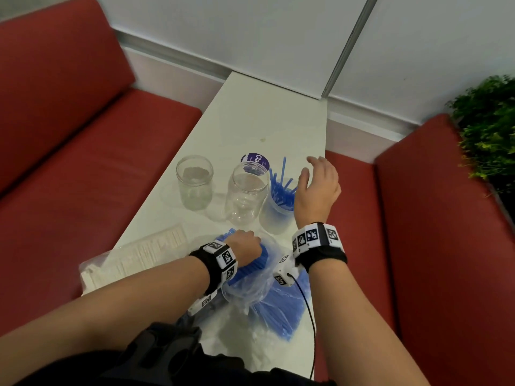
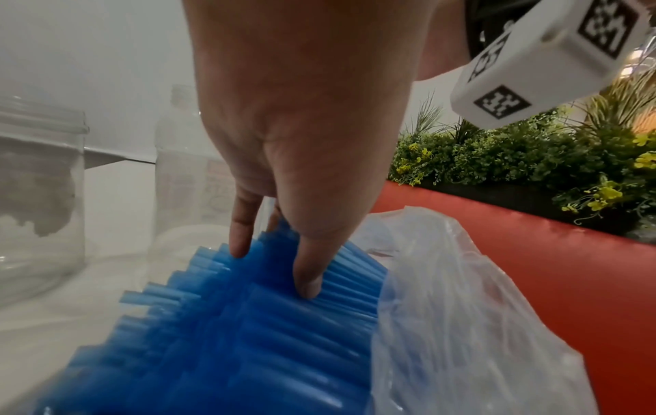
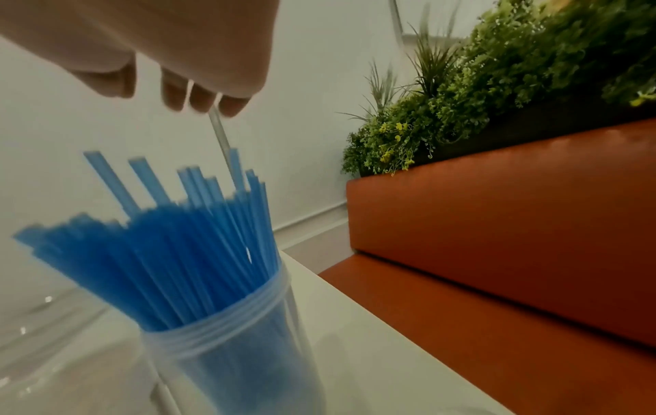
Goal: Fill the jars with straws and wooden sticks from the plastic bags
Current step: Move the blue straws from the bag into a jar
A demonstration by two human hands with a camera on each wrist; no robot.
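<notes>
risk: right hand [image 1: 317, 188], open and empty, hovers over the straw-filled jar [image 1: 274, 221] at 3 o'clock; a brush could topple it. left hand [image 1: 243, 246] seemingly pinches bagged straws [image 2: 248, 337] at 6 o'clock.

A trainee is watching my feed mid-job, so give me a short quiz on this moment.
1. True or false: the left hand is on the straws in the plastic bag.
2. Which already holds some straws: A a bowl; B the frosted jar; C a mug?
3. Fill in: above that jar, the right hand is ___ (open or shut).
Key: 1 true; 2 B; 3 open.
</notes>
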